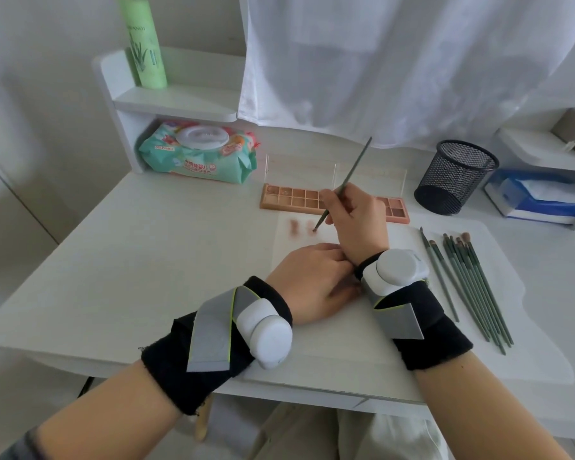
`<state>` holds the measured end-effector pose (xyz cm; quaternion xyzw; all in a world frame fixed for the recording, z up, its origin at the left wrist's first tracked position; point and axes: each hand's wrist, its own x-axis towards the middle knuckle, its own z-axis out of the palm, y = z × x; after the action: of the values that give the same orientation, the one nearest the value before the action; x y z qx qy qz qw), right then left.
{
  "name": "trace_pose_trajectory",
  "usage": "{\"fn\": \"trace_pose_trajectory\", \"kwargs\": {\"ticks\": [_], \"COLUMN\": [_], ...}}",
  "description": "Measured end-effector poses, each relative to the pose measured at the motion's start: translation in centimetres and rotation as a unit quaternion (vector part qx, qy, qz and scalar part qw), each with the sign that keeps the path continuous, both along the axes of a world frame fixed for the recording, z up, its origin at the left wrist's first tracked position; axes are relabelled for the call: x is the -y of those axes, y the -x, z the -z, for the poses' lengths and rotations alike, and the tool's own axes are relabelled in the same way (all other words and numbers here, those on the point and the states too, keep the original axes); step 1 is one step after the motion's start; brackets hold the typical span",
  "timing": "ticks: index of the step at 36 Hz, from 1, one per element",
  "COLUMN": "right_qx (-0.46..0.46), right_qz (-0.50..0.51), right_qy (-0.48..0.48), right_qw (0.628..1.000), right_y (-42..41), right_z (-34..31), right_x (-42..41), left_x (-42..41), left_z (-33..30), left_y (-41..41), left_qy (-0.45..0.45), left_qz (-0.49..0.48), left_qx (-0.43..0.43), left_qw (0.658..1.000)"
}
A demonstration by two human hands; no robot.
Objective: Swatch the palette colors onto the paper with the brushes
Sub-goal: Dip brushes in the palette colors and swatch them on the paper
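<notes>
Two swatches (301, 226) lay on the paper (329, 313), most palette (292, 197) pans untested; right hand (356, 220) gripped a brush (344, 184), left hand (309, 280) rested flat, fingers relaxed.

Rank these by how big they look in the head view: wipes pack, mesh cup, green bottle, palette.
1. Palette, widest, though the right hand covers its middle.
2. Wipes pack.
3. Green bottle and mesh cup look about alike; the bottle is cut off at the top and farther away, so no ranking between them.
</notes>
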<state>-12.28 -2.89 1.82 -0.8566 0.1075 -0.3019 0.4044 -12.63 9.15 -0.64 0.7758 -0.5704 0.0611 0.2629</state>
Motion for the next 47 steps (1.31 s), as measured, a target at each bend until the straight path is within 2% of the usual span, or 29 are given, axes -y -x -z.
{"fn": "trace_pose_trajectory", "kwargs": {"ticks": [33, 40, 47], "right_qx": [-0.023, 0.052, 0.036], "right_qz": [-0.03, -0.006, 0.002], "right_qy": [0.005, -0.05, 0.041], "right_qw": [0.999, 0.997, 0.999], "right_y": [0.1, 0.8, 3.2], "right_z": [-0.1, -1.0, -1.9], "right_x": [-0.1, 0.0, 3.3], "left_x": [0.1, 0.1, 0.4], "left_z": [0.2, -0.1, -0.2], "left_y": [-0.1, 0.0, 0.3], "left_qy": [0.015, -0.029, -0.023], "left_qz": [-0.006, -0.013, -0.023], "left_qx": [0.013, 0.016, 0.07], "left_qw": [1.0, 0.999, 0.997]}}
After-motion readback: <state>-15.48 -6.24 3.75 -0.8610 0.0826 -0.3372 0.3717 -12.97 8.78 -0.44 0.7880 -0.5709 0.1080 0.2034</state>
